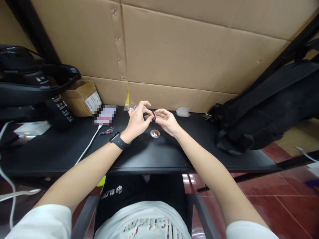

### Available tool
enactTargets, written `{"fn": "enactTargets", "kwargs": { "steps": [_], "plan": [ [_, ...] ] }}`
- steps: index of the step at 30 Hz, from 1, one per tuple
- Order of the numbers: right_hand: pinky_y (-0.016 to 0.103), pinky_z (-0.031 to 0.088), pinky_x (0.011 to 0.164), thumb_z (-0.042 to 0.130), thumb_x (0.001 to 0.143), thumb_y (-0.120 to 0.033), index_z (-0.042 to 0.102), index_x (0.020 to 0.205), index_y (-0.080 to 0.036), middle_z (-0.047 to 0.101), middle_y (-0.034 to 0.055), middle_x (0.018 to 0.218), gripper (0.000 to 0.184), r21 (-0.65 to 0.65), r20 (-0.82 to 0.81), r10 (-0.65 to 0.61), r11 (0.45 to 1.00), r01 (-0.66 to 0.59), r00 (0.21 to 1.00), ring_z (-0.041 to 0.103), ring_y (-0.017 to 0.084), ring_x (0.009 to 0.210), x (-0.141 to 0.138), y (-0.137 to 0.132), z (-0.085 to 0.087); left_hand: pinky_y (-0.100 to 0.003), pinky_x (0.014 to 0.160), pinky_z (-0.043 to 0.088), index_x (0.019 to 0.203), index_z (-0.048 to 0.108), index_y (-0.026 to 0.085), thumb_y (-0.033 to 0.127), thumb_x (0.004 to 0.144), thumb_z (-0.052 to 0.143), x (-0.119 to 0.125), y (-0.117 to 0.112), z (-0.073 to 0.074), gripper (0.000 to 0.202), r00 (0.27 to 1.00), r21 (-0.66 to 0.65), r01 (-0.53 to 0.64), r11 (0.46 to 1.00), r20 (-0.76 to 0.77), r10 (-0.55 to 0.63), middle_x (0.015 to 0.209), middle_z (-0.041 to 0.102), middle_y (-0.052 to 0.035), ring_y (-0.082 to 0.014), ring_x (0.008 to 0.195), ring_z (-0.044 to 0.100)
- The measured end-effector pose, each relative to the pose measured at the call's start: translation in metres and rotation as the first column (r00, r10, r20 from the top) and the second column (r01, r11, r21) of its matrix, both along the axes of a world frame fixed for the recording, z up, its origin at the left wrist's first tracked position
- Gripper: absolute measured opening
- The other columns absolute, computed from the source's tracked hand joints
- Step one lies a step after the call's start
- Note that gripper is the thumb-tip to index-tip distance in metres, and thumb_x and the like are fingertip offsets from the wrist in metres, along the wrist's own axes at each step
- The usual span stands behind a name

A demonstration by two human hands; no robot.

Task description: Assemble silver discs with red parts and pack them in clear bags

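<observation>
Both hands meet above the middle of the black table. Between their fingertips is a small dark ring-shaped piece [154,116] with a bit of red beside it; its exact kind is too small to make out. My left hand [139,119], with a black watch on its wrist, pinches it from the left by thumb and finger. From the right, my right hand [167,121] grips the same piece with its fingertips. Just below them on the table lies a round shiny metal disc [155,133] with a red part at its centre.
Behind the hands lie a clear plastic bag [130,107] and a crumpled white plastic piece [183,112]. To the left are a blurred-out phone [105,115] on a white cable, a keychain [107,131] and a cardboard box [83,98]. A black backpack [269,106] takes up the right.
</observation>
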State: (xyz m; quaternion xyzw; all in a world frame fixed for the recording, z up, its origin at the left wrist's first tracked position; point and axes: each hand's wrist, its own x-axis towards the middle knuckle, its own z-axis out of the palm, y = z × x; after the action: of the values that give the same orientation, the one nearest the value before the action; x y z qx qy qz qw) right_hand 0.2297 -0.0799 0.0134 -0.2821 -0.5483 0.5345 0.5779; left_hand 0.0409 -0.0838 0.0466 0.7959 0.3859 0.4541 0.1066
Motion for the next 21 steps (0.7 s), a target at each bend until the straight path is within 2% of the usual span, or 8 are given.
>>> {"fn": "enactTargets", "kwargs": {
  "steps": [3, 6, 10, 15, 18, 21],
  "plan": [
    [0.033, 0.058, 0.097, 0.099, 0.059, -0.031, 0.070, 0.099, -0.024, 0.075, 0.0019, 0.107, 0.049, -0.016, -0.058, 0.011, 1.000, -0.012, 0.998, 0.070, 0.018, 0.105, -0.004, -0.001, -0.002, -0.042, 0.101, 0.037, 0.123, 0.041, 0.027, 0.021, 0.091, 0.064, 0.005, -0.002, -0.004, 0.040, 0.996, -0.023, -0.008, 1.000, 0.093, 0.010, 0.097, 0.078, 0.0027, -0.0226, 0.113, 0.069],
    [0.030, 0.059, 0.093, 0.099, 0.058, -0.030, 0.071, 0.096, -0.024, 0.075, 0.0009, 0.106, 0.047, -0.027, -0.095, 0.004, 1.000, -0.006, 0.995, 0.071, 0.016, 0.100, -0.007, -0.002, -0.002, -0.042, 0.100, 0.036, 0.124, 0.042, 0.028, 0.020, 0.091, 0.064, 0.008, -0.003, -0.007, 0.040, 0.992, -0.016, -0.034, 0.999, 0.123, 0.036, 0.096, 0.078, 0.0032, -0.0225, 0.113, 0.069],
    [0.026, 0.059, 0.085, 0.099, 0.060, -0.032, 0.072, 0.092, -0.023, 0.075, -0.0010, 0.096, 0.043, -0.043, -0.126, -0.021, 0.999, 0.016, 0.992, 0.070, 0.012, 0.088, -0.010, -0.003, -0.002, -0.042, 0.097, 0.033, 0.123, 0.048, 0.028, 0.022, 0.093, 0.064, 0.006, -0.002, -0.009, 0.034, 0.997, 0.056, -0.056, 0.997, 0.062, 0.052, 0.101, 0.079, 0.0022, -0.0233, 0.114, 0.068],
    [0.024, 0.059, 0.078, 0.098, 0.063, -0.039, 0.071, 0.087, -0.022, 0.073, -0.0027, 0.081, 0.040, -0.126, -0.174, -0.038, 0.992, 0.016, 0.984, 0.068, 0.010, 0.076, -0.014, -0.002, -0.004, -0.044, 0.096, 0.031, 0.117, 0.057, 0.027, 0.023, 0.094, 0.065, 0.000, 0.004, -0.008, 0.025, 0.998, 0.161, -0.046, 0.986, -0.043, 0.053, 0.102, 0.079, -0.0008, -0.0261, 0.114, 0.064],
    [0.027, 0.059, 0.080, 0.096, 0.065, -0.044, 0.070, 0.089, -0.022, 0.073, -0.0022, 0.082, 0.041, -0.141, -0.173, -0.027, 0.990, 0.002, 0.985, 0.069, 0.011, 0.077, -0.013, -0.001, -0.004, -0.044, 0.096, 0.030, 0.114, 0.060, 0.027, 0.023, 0.094, 0.067, -0.003, 0.007, -0.007, 0.021, 0.995, 0.206, -0.026, 0.978, -0.093, 0.046, 0.101, 0.079, -0.0013, -0.0269, 0.112, 0.063],
    [0.027, 0.059, 0.081, 0.096, 0.065, -0.042, 0.070, 0.092, -0.023, 0.074, -0.0023, 0.086, 0.041, -0.116, -0.154, -0.003, 0.993, -0.015, 0.988, 0.070, 0.012, 0.080, -0.010, -0.002, -0.001, -0.044, 0.095, 0.030, 0.113, 0.060, 0.026, 0.024, 0.094, 0.067, -0.004, 0.008, -0.006, 0.020, 0.995, 0.229, -0.033, 0.973, -0.089, 0.055, 0.101, 0.079, -0.0011, -0.0263, 0.111, 0.063]
  ]
}}
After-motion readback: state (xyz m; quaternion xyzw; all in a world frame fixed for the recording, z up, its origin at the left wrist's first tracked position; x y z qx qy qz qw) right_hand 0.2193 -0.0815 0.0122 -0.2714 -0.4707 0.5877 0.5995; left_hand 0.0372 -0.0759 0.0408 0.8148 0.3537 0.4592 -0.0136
